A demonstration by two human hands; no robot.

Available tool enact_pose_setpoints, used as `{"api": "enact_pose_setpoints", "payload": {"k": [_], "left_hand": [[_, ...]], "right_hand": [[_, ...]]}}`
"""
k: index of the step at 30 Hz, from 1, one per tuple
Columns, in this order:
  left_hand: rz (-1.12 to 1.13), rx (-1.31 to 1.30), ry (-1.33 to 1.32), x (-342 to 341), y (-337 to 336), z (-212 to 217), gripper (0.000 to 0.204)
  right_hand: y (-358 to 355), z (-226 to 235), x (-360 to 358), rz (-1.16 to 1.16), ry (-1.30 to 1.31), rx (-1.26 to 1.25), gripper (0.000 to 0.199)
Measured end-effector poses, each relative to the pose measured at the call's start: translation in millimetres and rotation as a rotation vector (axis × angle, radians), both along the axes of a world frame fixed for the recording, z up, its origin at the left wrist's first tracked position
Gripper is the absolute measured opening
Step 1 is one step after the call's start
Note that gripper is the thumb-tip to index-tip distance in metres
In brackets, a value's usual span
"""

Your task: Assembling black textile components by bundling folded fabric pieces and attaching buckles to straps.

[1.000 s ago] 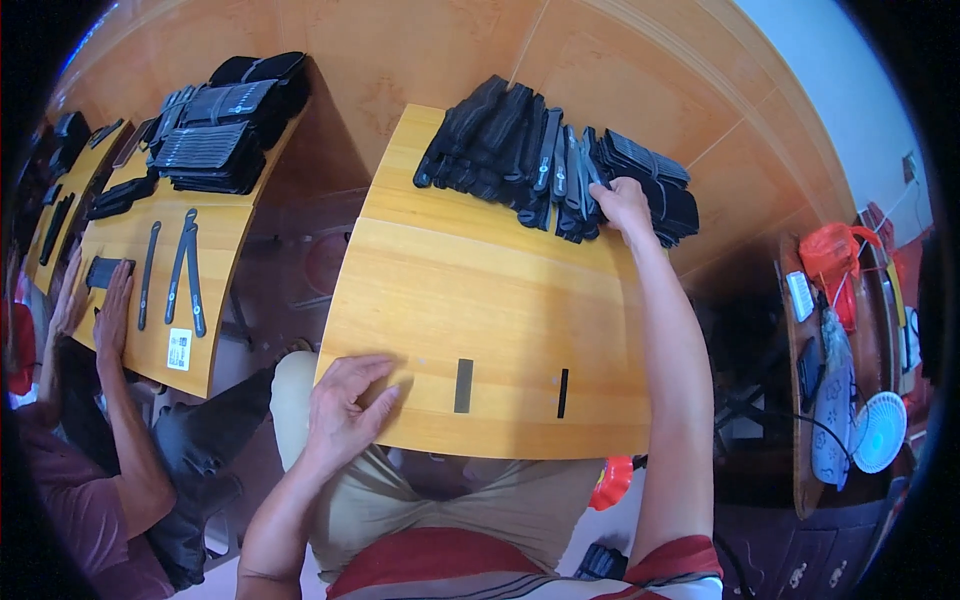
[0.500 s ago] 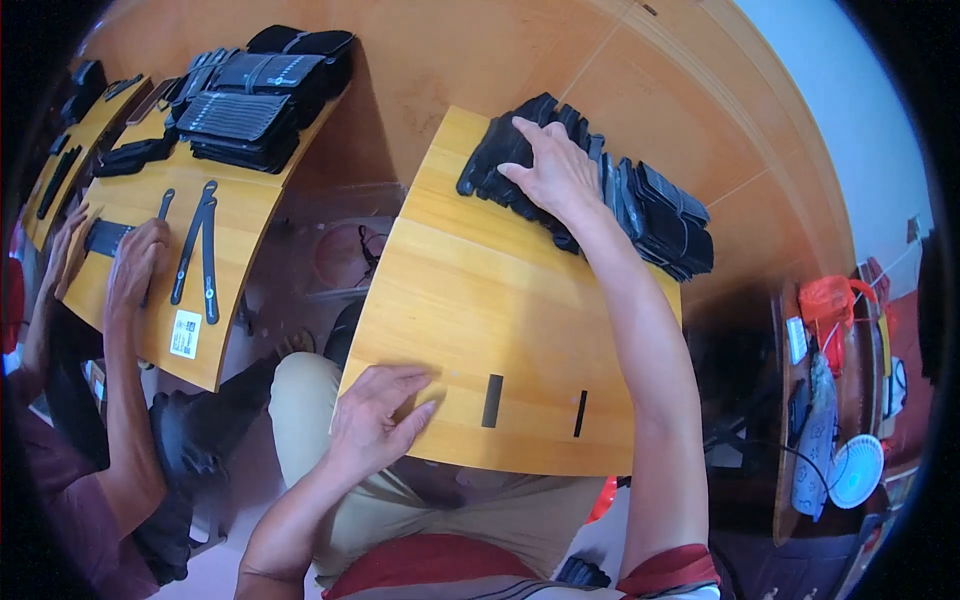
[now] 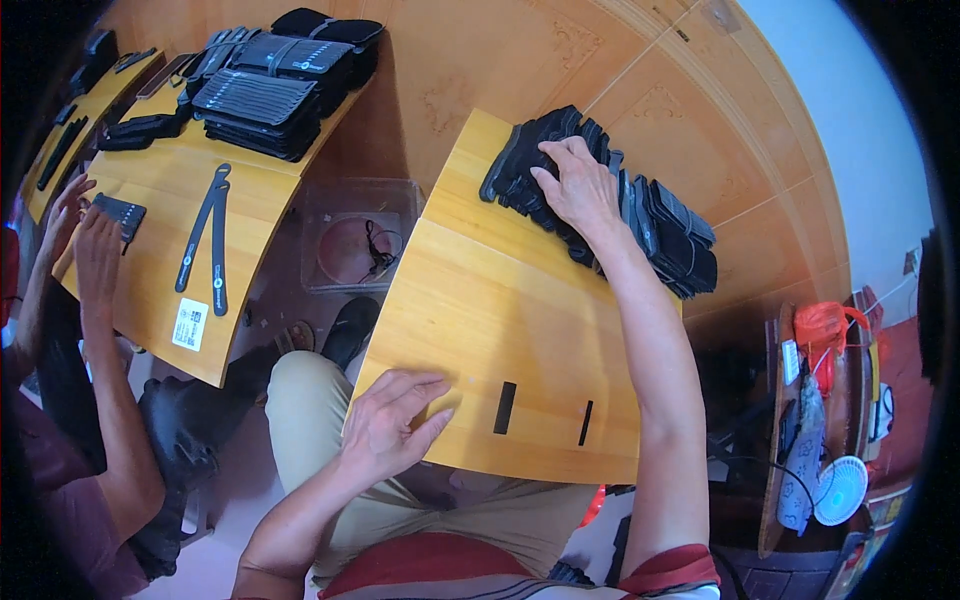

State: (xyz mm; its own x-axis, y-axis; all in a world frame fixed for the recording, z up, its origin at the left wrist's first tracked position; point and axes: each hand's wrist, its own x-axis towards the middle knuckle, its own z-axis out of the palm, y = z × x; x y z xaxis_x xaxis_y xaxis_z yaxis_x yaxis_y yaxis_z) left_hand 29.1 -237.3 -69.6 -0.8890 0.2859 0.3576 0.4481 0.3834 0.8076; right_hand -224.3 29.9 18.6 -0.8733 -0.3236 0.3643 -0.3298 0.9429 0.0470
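Stretched over the far edge of the table, my right hand [image 3: 580,190] is on or just above a row of black strap bundles [image 3: 540,150]. Its thumb and forefinger are apart, and I see nothing held between them. Some of the bundles behind the palm are hidden. My left hand [image 3: 393,422] lies at the near left edge of the yellow wooden table [image 3: 480,310], fingers stretched and thumb spread, holding nothing. To its right, two short black marks or strips lie on the wood, a wider one [image 3: 505,408] and a thinner one [image 3: 585,423].
At the left, a co-worker's hands [image 3: 97,255] handle a small set of dark straps [image 3: 122,218] on another table [image 3: 160,290]. Two loose straps [image 3: 217,245] and tied black stacks [image 3: 262,100] lie there. A clear bin [image 3: 318,250] sits between the tables; a shelf with a small fan [image 3: 840,490] stands right.
My right hand stays over the bundles, its fingers slightly more curled. My left hand has barely moved. The co-worker's right hand has drawn left to the strap set, and one loose strap has left its spot.
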Motion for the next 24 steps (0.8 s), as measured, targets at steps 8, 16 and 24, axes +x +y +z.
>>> {"api": "enact_pose_setpoints", "payload": {"k": [8,16,24], "left_hand": [[-0.002,0.023,-0.008,0,-1,-2,0.029],[-0.001,0.028,-0.002,0,-2,-2,0.029],[0.030,0.141,-0.114,-21,-2,-1,0.031]], "right_hand": [[-2,6,-7,0.072,0.028,0.180,0.024],[6,-2,-12,0.166,0.111,0.249,0.013],[0,-5,-8,0.115,0.132,0.276,0.013]]}}
